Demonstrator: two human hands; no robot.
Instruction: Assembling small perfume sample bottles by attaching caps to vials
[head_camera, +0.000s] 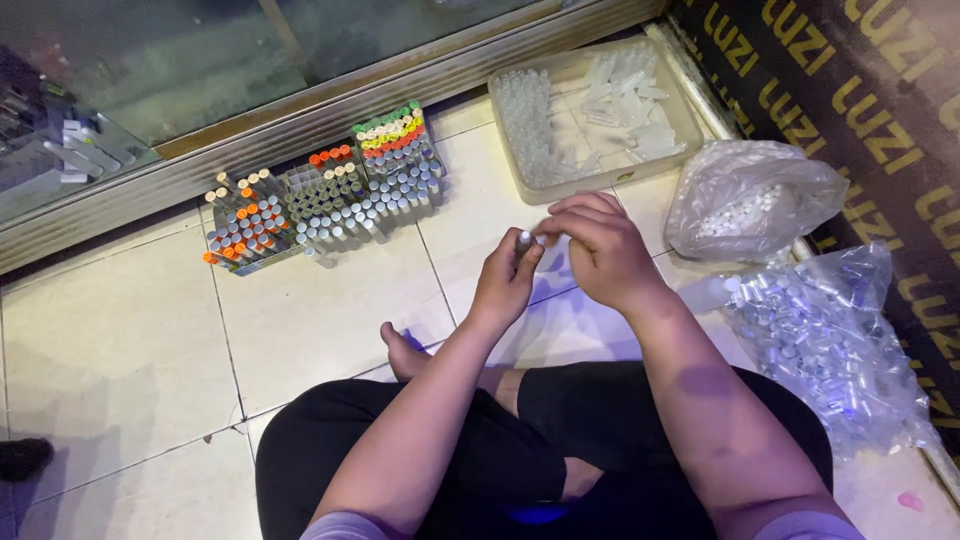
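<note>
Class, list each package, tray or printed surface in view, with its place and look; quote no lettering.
Clear tray: top centre, rectangular, holding clear vials.
Knotted bag: right, translucent, white caps inside.
Open bag: lower right, clear, small vials.
Vial racks: upper left, orange, green, grey tops.
Dark mat: right edge, yellow lettering.

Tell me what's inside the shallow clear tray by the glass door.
The tray holds small clear vials standing in rows at left and loose clear plastic pieces heaped at right. Whatever lies beneath the heap is hidden.

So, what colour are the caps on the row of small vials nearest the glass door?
Green caps, seen best in the head view.
</note>
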